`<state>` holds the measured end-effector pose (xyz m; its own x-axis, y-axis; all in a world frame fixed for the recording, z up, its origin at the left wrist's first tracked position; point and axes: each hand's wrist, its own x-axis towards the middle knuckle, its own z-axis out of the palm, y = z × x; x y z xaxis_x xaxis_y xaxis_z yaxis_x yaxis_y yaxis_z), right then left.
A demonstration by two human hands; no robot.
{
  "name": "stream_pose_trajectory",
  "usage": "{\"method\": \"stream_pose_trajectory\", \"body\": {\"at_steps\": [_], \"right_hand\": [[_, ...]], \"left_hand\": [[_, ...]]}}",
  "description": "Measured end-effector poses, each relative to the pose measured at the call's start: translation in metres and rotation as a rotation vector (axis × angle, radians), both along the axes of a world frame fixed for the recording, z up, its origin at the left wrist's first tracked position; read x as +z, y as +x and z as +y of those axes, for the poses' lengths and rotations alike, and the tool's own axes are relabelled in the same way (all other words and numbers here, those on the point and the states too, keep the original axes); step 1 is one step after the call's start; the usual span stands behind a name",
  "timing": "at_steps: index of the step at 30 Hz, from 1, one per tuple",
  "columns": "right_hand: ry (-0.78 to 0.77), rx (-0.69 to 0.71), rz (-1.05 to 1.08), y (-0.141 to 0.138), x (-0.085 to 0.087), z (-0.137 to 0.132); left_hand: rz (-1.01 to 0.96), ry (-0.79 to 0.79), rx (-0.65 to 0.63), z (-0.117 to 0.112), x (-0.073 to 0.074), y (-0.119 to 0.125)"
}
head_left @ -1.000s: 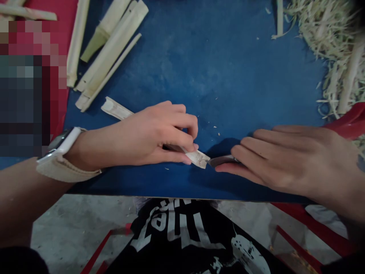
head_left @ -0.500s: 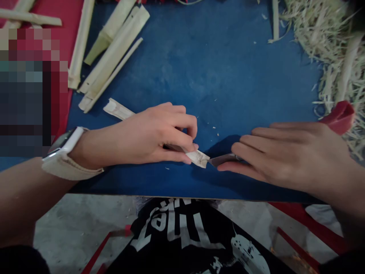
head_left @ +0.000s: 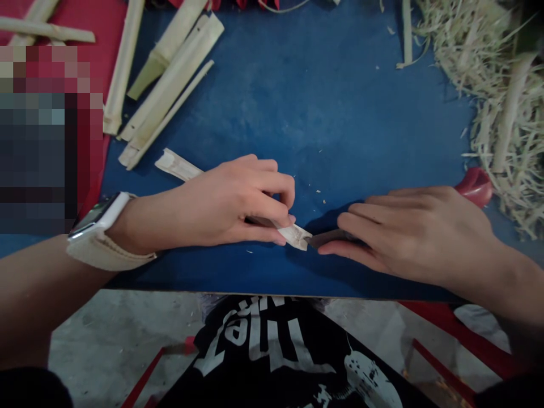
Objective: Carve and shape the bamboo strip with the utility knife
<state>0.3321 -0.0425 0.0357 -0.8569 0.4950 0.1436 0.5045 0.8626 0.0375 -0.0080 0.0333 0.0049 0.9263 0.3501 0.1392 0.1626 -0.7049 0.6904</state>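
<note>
My left hand (head_left: 250, 198), with a watch on the wrist, pinches a short pale split bamboo strip (head_left: 294, 234) against the blue table. The strip's far end shows beyond the wrist, and my palm hides its middle. My right hand (head_left: 416, 232) is closed around a red-handled bladed tool (head_left: 475, 187). Its dark pointed blade reaches out past the thumb, and the tip meets the notched right end of the strip. Most of the tool is hidden in my fingers, so its exact kind cannot be made out.
Several split bamboo pieces (head_left: 170, 85) lie at the upper left, near a red surface (head_left: 96, 62). A heap of pale shavings (head_left: 488, 107) covers the right side. Small chips dot the blue table (head_left: 340, 113), whose front edge runs just before my body.
My right hand has shifted slightly left, bringing the blade tip onto the strip's end. The tool's red handle has moved left and down. My left hand keeps its hold.
</note>
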Motion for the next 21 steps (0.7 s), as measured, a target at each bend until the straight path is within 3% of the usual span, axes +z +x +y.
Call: {"method": "stream_pose_trajectory", "body": {"at_steps": [12, 21], "right_hand": [[-0.026, -0.129, -0.021, -0.004, -0.006, -0.006], [-0.173, -0.010, 0.036, 0.011, -0.004, 0.014]], "left_hand": [[-0.012, -0.067, 0.023, -0.002, 0.001, 0.001], [-0.031, -0.061, 0.012, -0.002, 0.000, 0.002]]}}
